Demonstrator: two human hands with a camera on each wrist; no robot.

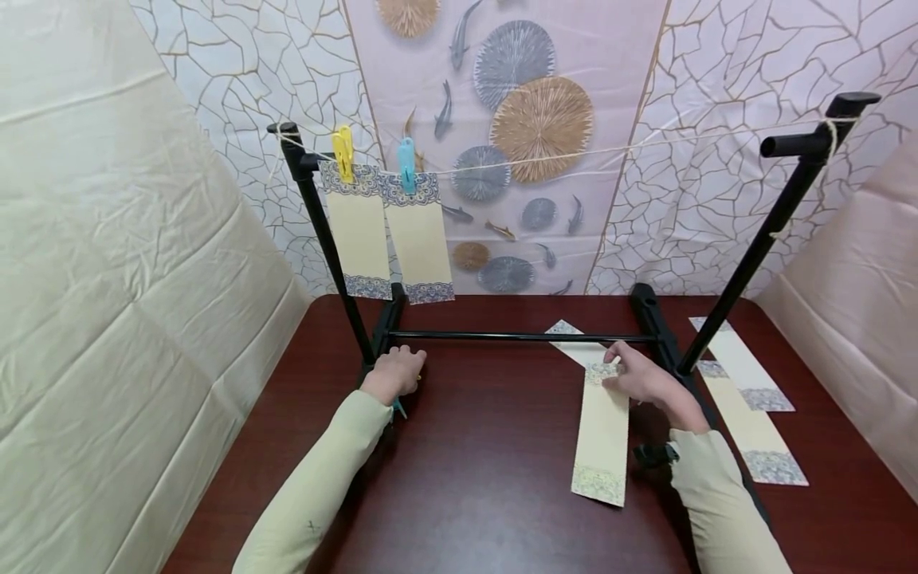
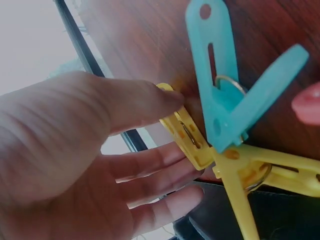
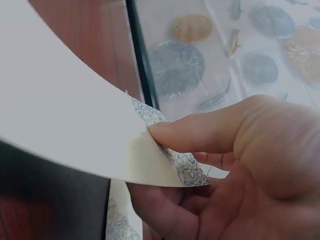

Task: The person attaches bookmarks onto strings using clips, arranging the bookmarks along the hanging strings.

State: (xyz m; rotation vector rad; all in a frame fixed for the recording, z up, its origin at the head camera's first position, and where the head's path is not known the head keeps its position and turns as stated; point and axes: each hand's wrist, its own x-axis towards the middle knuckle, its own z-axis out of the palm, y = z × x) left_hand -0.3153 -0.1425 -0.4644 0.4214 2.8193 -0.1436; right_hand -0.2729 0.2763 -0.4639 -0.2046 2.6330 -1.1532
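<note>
My right hand [image 1: 641, 379] pinches a cream paper card [image 1: 602, 434] by its patterned upper end, thumb on one face and fingers behind. The card's other end slants down toward the front of the table. At the left, my left hand [image 1: 397, 373] is low by the foot of the black stand. In the left wrist view its thumb and fingers pinch a small yellow clothespin [image 2: 189, 139]. Right beside it are a light blue clothespin [image 2: 220, 75] and another yellow clothespin [image 2: 275, 170]. A pink clip [image 2: 307, 105] shows at the edge of that view.
A string [image 1: 559, 155] spans the black stand [image 1: 753, 247]. From it hang two cards [image 1: 358, 231], held by yellow [image 1: 343, 154] and light blue [image 1: 407, 163] clothespins. One card [image 1: 574, 348] lies by the crossbar; two more cards [image 1: 753, 422] lie overlapping on the right.
</note>
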